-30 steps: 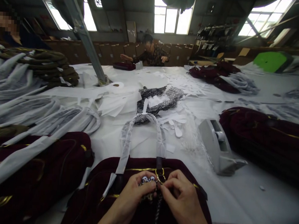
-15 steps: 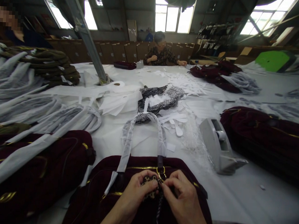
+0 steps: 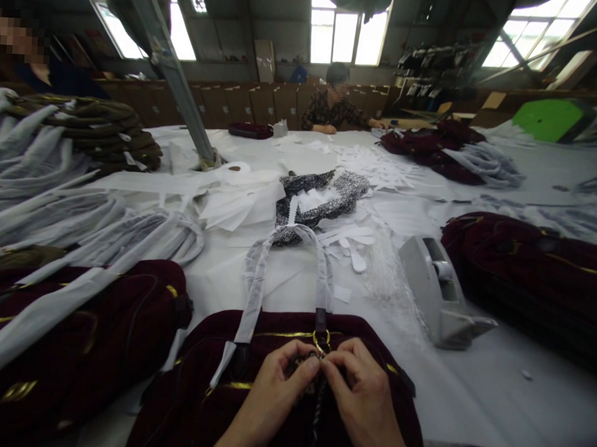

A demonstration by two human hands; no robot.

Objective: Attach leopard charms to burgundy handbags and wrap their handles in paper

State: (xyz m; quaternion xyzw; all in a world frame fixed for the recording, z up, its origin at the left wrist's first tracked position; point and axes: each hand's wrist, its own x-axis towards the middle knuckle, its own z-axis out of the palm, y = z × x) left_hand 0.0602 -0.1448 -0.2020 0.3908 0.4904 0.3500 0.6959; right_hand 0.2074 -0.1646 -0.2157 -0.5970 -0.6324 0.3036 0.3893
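Note:
A maroon handbag (image 3: pixel 195 378) with gold zips lies right in front of me. Its handle (image 3: pixel 256 274) is wrapped in white film and arches away over the table. Just below a gold ring (image 3: pixel 321 340) at the handle's base, the fingertips of both hands meet. My left hand (image 3: pixel 277 389) is closed on a leopard-patterned charm (image 3: pixel 308 386), mostly covered by the fingers. My right hand (image 3: pixel 362 390) pinches the top of a dark twisted cord (image 3: pixel 317 411), which hangs down over the bag. The exact join between cord, charm and ring is hidden.
A grey tape dispenser (image 3: pixel 432 290) stands to the right, before another maroon bag (image 3: pixel 530 282). More bags (image 3: pixel 83 319) with wrapped handles pile up at left. Black-and-white fabric (image 3: pixel 324 208) and paper scraps lie ahead. A person (image 3: pixel 335 102) sits across the table.
My left hand has shifted right and slightly upward against the right fingertips, covering more of the charm. The person opposite has leaned to the right and lowered one hand to the table.

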